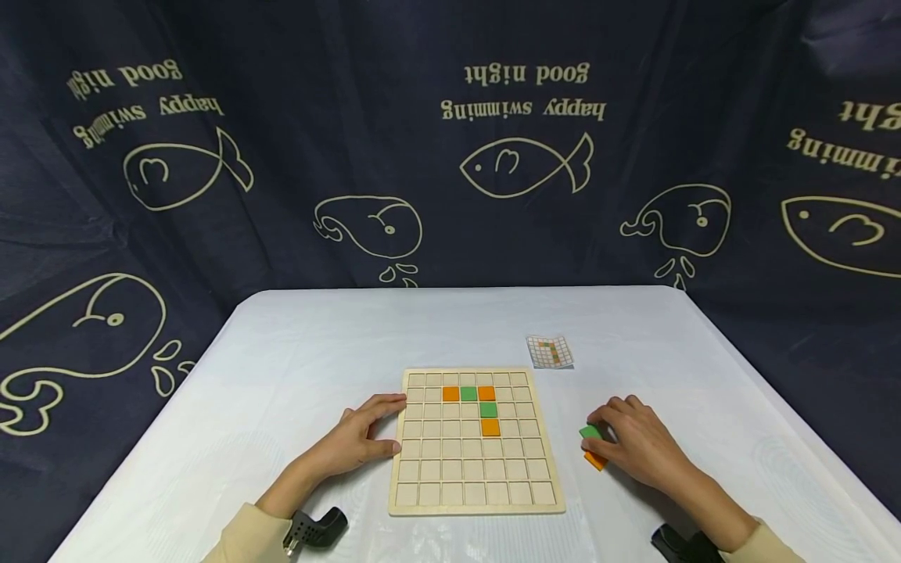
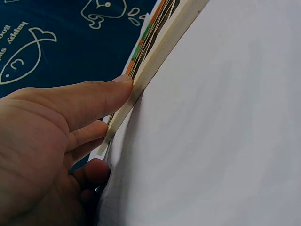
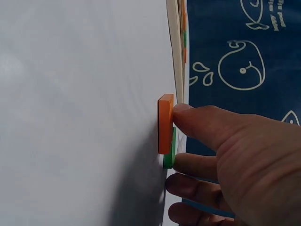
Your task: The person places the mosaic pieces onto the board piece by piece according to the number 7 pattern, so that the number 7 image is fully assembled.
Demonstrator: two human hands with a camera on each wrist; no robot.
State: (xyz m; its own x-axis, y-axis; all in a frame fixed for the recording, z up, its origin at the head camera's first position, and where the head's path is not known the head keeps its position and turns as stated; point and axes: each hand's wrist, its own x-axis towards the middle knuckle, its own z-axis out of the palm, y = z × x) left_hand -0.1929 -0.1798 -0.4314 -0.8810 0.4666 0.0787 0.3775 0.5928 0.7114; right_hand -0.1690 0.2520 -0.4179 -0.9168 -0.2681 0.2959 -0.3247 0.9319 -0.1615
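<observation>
A wooden grid board (image 1: 429,471) lies on the table, with orange and green square tiles (image 1: 490,428) set in some cells near its top. My left hand (image 1: 355,439) rests against the board's left edge, thumb and fingers spread and touching the rim; the left wrist view shows the thumb tip on that wooden edge. To the right of the board, my right hand (image 1: 633,439) pinches a green tile (image 1: 590,432) between thumb and index finger. An orange tile (image 3: 165,125) lies right beside the green one, close to the thumb, and partly covers it in the right wrist view.
A small pattern card (image 1: 551,353) with a printed coloured grid lies beyond the board's top right corner. White cloth covers the table (image 1: 338,336). Behind it hangs a dark curtain (image 1: 281,250) with fish and whale drawings.
</observation>
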